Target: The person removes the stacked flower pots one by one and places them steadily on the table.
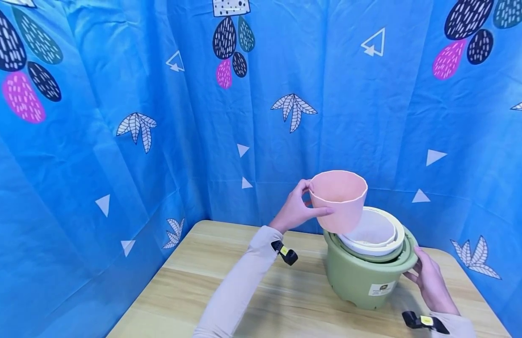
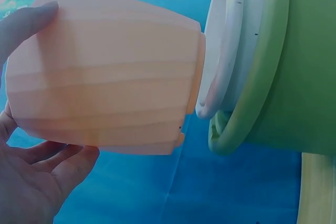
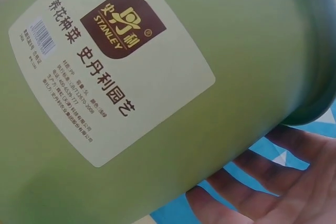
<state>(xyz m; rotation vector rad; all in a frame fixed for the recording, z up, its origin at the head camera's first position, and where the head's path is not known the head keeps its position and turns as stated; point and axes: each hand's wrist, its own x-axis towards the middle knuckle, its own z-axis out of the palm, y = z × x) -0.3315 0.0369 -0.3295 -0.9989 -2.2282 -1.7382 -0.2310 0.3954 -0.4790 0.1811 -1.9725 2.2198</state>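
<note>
My left hand (image 1: 298,206) grips a pink faceted flower pot (image 1: 341,213) by its side, thumb in front and fingers behind. Tilted slightly, the pink pot is over the left part of a white pot (image 1: 396,230), its lower end close to the white rim; whether they touch I cannot tell. The white pot sits nested in a large green flower pot (image 1: 358,281), with another green rim between them. At the right, my right hand (image 1: 431,279) holds the big green pot, thumb at the rim and fingers against the side (image 3: 247,187).
The green pots stand on a light wooden table (image 1: 193,281), near its back right. A patterned blue curtain (image 1: 261,117) hangs behind and to the left. A printed label (image 3: 110,66) is stuck on the green pot's side.
</note>
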